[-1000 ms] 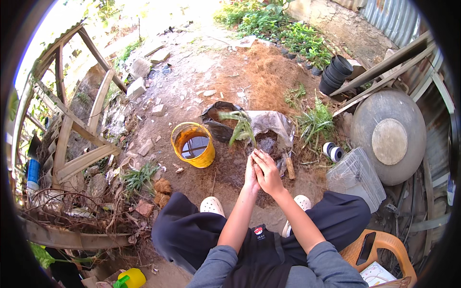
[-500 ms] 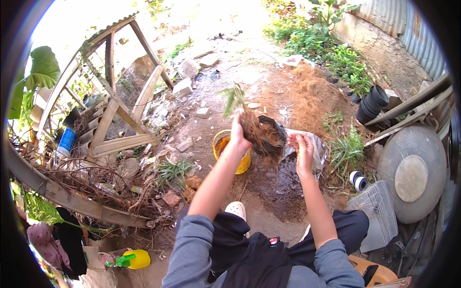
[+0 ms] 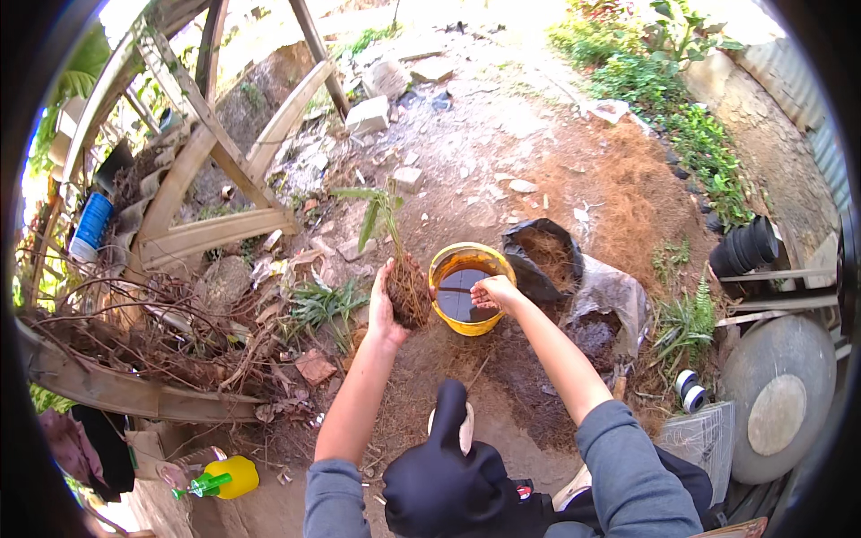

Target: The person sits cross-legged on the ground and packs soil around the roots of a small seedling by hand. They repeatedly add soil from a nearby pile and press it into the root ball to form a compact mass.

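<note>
My left hand (image 3: 387, 305) holds the soil-and-root ball (image 3: 409, 296) of an upright leafy plant (image 3: 377, 215), left of a yellow bucket (image 3: 471, 327) with dark liquid in it. My right hand (image 3: 493, 292) is over the bucket's opening with fingers curled; I cannot make out whether anything is in them. Behind and right of the bucket lie an open black bag (image 3: 543, 255) with brown fibre in it and a pale plastic sheet (image 3: 614, 300) with dark soil.
Broken wooden frames (image 3: 197, 233) and tangled dry roots (image 3: 179, 350) line the left, with a yellow-green spray bottle (image 3: 231, 477) lower down. Stacked black pots (image 3: 744, 251), a large round grey object (image 3: 771, 386) and a wire cage (image 3: 708, 448) stand right. Rubble (image 3: 368, 117) lies ahead.
The plant, earlier in front of the black bag, has moved left and down in my left hand. My hands have parted, and my right hand has moved over to the bucket.
</note>
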A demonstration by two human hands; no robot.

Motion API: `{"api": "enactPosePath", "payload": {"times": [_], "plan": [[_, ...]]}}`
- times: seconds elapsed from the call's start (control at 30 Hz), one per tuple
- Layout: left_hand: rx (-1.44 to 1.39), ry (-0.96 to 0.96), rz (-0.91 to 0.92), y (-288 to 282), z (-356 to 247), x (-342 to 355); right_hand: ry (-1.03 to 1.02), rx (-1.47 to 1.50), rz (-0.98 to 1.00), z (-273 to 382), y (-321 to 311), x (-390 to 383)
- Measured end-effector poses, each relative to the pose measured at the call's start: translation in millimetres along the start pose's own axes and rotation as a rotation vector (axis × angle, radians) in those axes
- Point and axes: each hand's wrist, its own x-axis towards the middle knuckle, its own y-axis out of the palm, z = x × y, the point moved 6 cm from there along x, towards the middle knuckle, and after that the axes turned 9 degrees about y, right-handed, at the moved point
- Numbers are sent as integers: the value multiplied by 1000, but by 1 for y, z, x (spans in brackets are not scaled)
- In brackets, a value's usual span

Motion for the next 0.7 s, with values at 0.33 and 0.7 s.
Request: {"api": "enactPosePath", "payload": {"times": [0.33,0.7], "plan": [[-70,18,-146,-78,28,11,132,-441,-206,-34,0,96],[-58,-45,-118,-35,42,1,265,211,125,23,4,-15]]}}
